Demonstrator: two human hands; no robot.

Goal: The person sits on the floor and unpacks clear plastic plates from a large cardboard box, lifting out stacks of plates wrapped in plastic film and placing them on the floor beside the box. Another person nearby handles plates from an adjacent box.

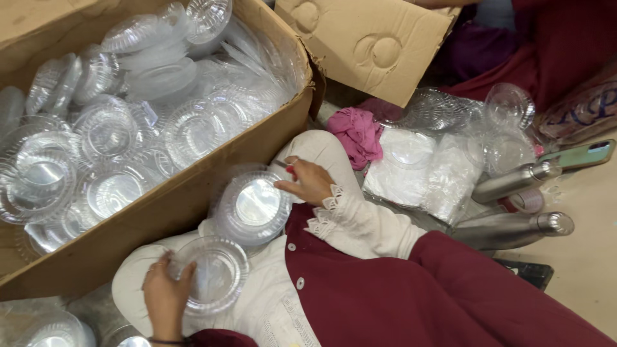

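1 clear ribbed plastic bowl [215, 273] lies open-side up on the lap, beside a nested stack of bowls [255, 207]

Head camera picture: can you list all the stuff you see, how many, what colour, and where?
Cardboard box: one, brown, left, open.
Plastic bowls in box: too many to count, clear, piled inside the cardboard box.
Cardboard flap: one, brown, top centre.
Bowl stack on lap: one stack, clear, centre.
Single bowl: one, clear, lower left on the lap.
Bagged bowls: several packs, clear, right of centre.
Cloth: one, pink, beside the bags.
Steel bottles: two, silver, lying on the right.
Phone: one, green, right edge.
Left hand: holding the single bowl.
Right hand: touching the bowl stack's rim.
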